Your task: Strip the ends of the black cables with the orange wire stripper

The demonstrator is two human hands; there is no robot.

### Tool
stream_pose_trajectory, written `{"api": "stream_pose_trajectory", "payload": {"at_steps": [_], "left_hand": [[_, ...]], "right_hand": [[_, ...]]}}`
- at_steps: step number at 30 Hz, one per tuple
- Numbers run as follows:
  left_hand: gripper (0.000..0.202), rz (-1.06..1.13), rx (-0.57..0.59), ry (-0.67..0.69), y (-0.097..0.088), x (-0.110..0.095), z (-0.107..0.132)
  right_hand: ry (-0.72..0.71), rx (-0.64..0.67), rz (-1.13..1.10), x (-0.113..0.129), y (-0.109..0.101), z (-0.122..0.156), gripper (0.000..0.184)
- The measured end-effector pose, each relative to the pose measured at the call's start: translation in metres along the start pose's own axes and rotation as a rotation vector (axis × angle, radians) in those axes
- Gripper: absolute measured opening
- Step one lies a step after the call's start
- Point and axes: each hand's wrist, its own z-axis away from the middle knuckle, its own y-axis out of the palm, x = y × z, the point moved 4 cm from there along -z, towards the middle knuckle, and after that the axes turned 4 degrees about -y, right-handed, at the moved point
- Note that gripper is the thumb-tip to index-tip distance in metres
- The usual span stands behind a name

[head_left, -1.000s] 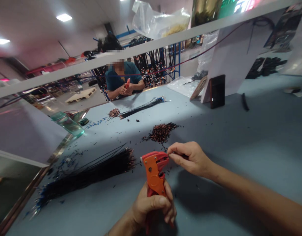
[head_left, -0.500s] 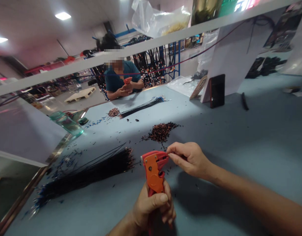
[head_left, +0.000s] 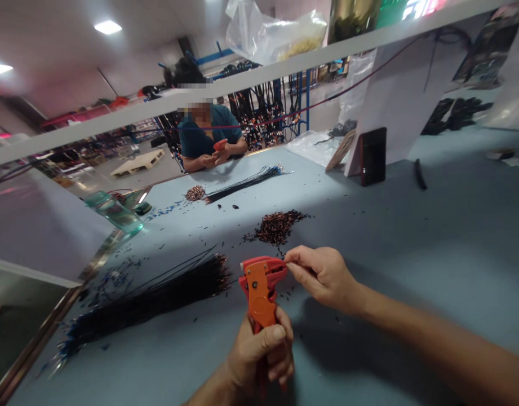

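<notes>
"Leftward a little, that red-and-orange tool (head_left: 260,296) has slid since a moment ago, hasn't it?"

"Yes, it's at the lower centre of the frame, the left hand (head_left: 263,348) clenched round its handles."

"And the right hand (head_left: 324,276)?"

"Thumb and forefinger pinched together at the tool's nose; what's between them, I can't tell."

"Farther out?"

"Black wires (head_left: 158,304) bundled lower left, short dark pieces (head_left: 278,227) heaped mid-frame."
</notes>
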Motion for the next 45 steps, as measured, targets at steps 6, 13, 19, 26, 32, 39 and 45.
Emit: {"api": "stream_pose_trajectory", "payload": {"at_steps": [6, 13, 19, 26, 32, 39, 45], "left_hand": [[0.025, -0.061, -0.002, 0.095, 0.003, -0.002, -0.005], [0.027, -0.030, -0.010, 0.110, 0.000, -0.004, -0.004], [0.025, 0.011, -0.043, 0.132, 0.002, -0.010, -0.005], [0.029, 0.081, -0.076, 0.154, 0.000, -0.014, -0.005], [0.035, 0.127, -0.215, 0.230, -0.008, -0.025, -0.005], [0.034, 0.114, -0.195, 0.189, -0.008, -0.019, -0.006], [0.033, 0.110, -0.192, 0.190, -0.008, -0.018, -0.007]], "right_hand": [[0.129, 0.038, -0.007, -0.012, 0.002, 0.002, 0.017], [0.199, 0.018, -0.020, -0.020, 0.002, 0.003, 0.017], [0.210, -0.002, -0.018, -0.018, 0.002, 0.002, 0.018], [0.298, 0.034, -0.060, -0.023, 0.005, 0.004, 0.020], [0.331, 0.132, -0.150, -0.026, 0.016, 0.008, 0.020], [0.447, 0.083, -0.217, -0.034, 0.017, 0.008, 0.021], [0.508, 0.084, -0.241, -0.038, 0.020, 0.008, 0.020]]}}
